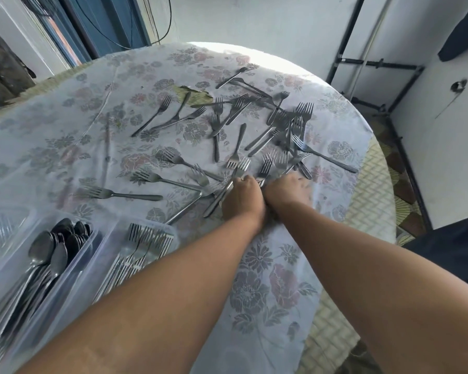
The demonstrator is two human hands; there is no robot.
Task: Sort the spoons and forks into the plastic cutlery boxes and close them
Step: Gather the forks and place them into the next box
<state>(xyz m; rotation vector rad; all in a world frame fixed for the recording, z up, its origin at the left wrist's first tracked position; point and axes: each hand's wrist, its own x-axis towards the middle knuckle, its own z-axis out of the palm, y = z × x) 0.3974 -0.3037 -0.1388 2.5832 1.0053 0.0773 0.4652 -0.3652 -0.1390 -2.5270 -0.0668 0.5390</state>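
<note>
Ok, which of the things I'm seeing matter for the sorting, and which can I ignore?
For the job:
- loose forks scattered on the tablecloth
- spoon box, spoons inside
- fork box, forks inside
- left hand, gripping forks
- right hand, blurred, on the forks

Ignore:
- floral tablecloth
- black metal frame by the wall
- hanging cable

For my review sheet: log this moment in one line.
stage: gathering forks | left hand: grips forks | right hand: on tablecloth, blurred | boxes: open, spoons and forks inside
</note>
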